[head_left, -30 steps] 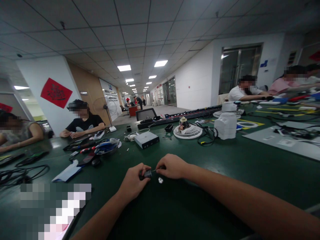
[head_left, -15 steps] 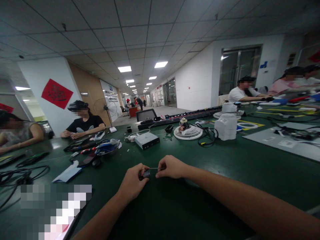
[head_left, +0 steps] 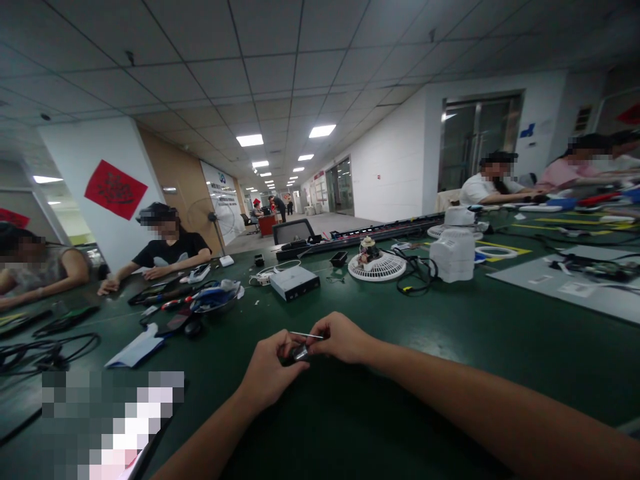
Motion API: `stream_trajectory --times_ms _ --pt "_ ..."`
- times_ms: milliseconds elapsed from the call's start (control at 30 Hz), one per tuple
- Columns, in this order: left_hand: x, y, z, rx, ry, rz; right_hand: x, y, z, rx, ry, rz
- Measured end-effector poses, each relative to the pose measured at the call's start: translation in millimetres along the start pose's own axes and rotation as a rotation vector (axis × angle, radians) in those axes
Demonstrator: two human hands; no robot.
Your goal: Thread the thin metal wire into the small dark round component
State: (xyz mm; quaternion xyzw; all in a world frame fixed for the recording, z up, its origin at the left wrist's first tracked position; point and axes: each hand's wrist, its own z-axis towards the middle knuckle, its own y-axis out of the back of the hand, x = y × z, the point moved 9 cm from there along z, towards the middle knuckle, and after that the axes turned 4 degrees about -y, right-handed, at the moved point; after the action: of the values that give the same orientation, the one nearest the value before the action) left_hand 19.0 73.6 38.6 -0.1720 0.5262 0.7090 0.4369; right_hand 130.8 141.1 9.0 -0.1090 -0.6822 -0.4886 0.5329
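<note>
Low in the middle of the head view, my left hand [head_left: 270, 368] is closed around a small silvery, rounded metal part [head_left: 301, 353], partly covered by the fingers. A thin metal rod [head_left: 306, 335] slants just above that part, its right end pinched by my right hand [head_left: 341, 338]. The rod's left end lies by my left fingertips; whether they touch it I cannot tell. Both hands are close together over the green tabletop [head_left: 320, 427], fingertips almost meeting.
Beyond my hands lie a grey box-shaped drive [head_left: 295, 283], a white round grille [head_left: 377, 266] with a motor on it, black cables [head_left: 417, 273] and a white plastic housing [head_left: 452, 255]. Blue cloth [head_left: 217, 295] and folded paper [head_left: 136, 347] lie left. A co-worker [head_left: 170, 243] sits across.
My hands have come closer together, and the rod has tilted, its left end now higher. The silvery part has shifted slightly right. The co-worker across has stretched a hand out leftward on the table.
</note>
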Motion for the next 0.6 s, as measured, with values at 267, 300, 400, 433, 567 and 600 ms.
stream_trajectory --times_ms 267,300,400,433,567,600 --pt "4.4 -3.4 -1.4 0.015 0.020 -0.073 -11.2 3.7 5.0 -0.066 -0.075 0.105" --pt "4.3 -3.8 -1.6 0.018 0.017 -0.085 -14.2 0.1 5.5 -0.030 -0.101 0.146" --pt "2.0 -6.3 -2.2 0.041 -0.004 -0.097 -20.0 -9.7 4.6 0.087 -0.174 0.235" --pt "1.1 -7.4 -2.4 0.052 -0.009 -0.088 -20.5 -11.3 3.8 0.117 -0.189 0.249" --pt "-2.1 -10.0 -2.7 0.078 -0.008 -0.066 -19.1 -11.6 1.8 0.188 -0.196 0.254" --pt "-3.1 -9.8 -2.6 0.077 -0.008 -0.076 -18.6 -10.8 2.1 0.188 -0.186 0.248"
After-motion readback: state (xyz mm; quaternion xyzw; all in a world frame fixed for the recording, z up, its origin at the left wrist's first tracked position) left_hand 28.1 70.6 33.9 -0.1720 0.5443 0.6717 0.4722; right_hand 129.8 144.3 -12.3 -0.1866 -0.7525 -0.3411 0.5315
